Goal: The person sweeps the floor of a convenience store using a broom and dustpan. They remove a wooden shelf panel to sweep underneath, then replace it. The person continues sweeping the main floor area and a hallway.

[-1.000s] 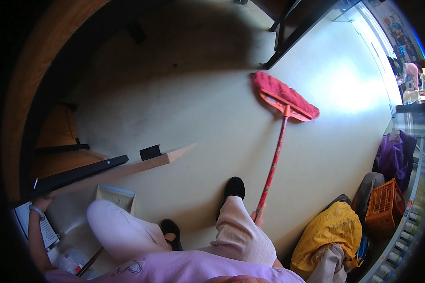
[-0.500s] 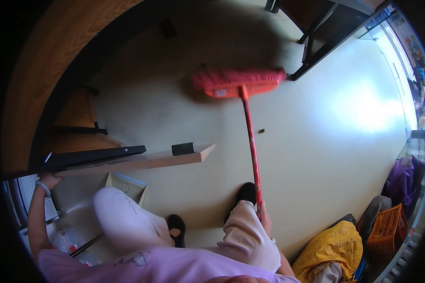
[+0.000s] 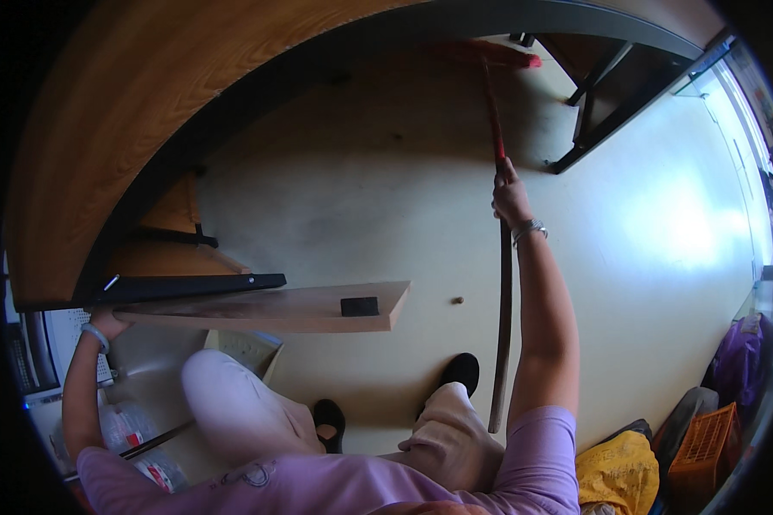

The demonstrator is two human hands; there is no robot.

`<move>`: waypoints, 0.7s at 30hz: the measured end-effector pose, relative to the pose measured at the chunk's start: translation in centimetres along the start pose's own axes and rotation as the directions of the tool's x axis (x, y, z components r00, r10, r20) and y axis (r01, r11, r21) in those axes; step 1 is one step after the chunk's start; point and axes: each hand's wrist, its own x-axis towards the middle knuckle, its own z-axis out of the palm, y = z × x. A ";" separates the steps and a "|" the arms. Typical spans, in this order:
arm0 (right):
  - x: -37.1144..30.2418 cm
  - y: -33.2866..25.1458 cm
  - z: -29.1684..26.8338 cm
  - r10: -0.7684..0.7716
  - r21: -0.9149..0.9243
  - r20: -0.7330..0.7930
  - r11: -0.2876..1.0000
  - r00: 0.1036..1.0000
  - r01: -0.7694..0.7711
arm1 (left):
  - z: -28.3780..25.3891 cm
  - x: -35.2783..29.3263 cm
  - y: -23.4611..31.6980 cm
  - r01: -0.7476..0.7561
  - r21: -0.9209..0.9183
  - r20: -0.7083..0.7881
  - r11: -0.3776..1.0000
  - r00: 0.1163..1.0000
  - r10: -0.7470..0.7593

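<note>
While reaching forward with the right arm nearly straight, clasps the long broom in the right hand, curling the fingers firmly around its pole. Bends the left arm out to the side, keeping the left hand at the left end of a wooden board; impossible to tell from here how the partly hidden fingers grip. Slim and round along the pole, red toward the head, dark brown toward the tail near the right trouser leg. Fluffy and red at the head, out on the shadowed floor, partly covered by the far rim of the wood-grained desk. Flat and pale along the board, beneath a small black block. Compared with half a second ago, pushed much farther out, into dimness, with the right arm extended rather than tucked beside the leg.
</note>
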 end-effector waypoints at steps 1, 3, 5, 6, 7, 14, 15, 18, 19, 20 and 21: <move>-0.2 0.8 0.6 -0.033 -0.080 -0.010 0.996 0.999 0.032 | 0.3 0.0 -0.3 -0.034 0.012 -0.032 0.999 0.999 0.034; -1.9 3.4 1.9 -0.120 -0.265 -0.018 0.958 0.993 0.111 | 0.6 0.4 -1.0 0.003 -0.038 0.024 0.999 1.000 -0.002; -5.8 6.6 2.9 -0.191 -0.370 -0.004 0.912 0.982 0.176 | 0.7 0.5 -1.4 0.085 0.015 0.044 0.996 0.995 -0.085; -8.2 8.0 2.9 -0.219 -0.364 0.046 0.905 0.975 0.220 | 0.6 0.5 -1.5 0.014 -0.025 0.046 1.000 0.999 -0.013; -10.8 9.1 2.9 -0.226 -0.364 0.073 0.901 0.971 0.237 | 0.5 0.4 -1.5 -0.010 -0.004 0.038 1.000 0.999 0.010; -29.6 9.6 -0.7 -0.066 -0.377 0.203 0.916 0.977 0.140 | 1.0 0.2 -0.9 -0.101 -0.102 -0.093 0.990 0.991 0.092; -31.1 8.8 -1.8 -0.113 -0.334 0.195 0.926 0.974 0.174 | 1.2 0.3 -0.7 -0.121 -0.131 -0.086 0.984 0.990 0.110; -32.9 5.0 -6.3 0.014 -0.392 0.211 0.917 0.977 0.071 | 1.6 -1.1 -0.2 -0.166 -0.221 -0.122 0.961 0.982 0.141; -32.9 3.3 -7.5 0.007 -0.448 0.230 0.888 0.973 0.099 | 1.6 -1.5 0.0 -0.150 -0.233 -0.110 0.961 0.986 0.128; -32.7 1.6 -8.4 0.004 -0.505 0.250 0.854 0.968 0.127 | 1.7 -2.1 0.3 -0.163 -0.246 -0.110 0.955 0.984 0.140; -31.8 0.1 -8.5 -0.073 -0.523 0.277 0.825 0.958 0.214 | 1.8 -2.8 0.5 -0.187 -0.213 -0.136 0.959 0.978 0.160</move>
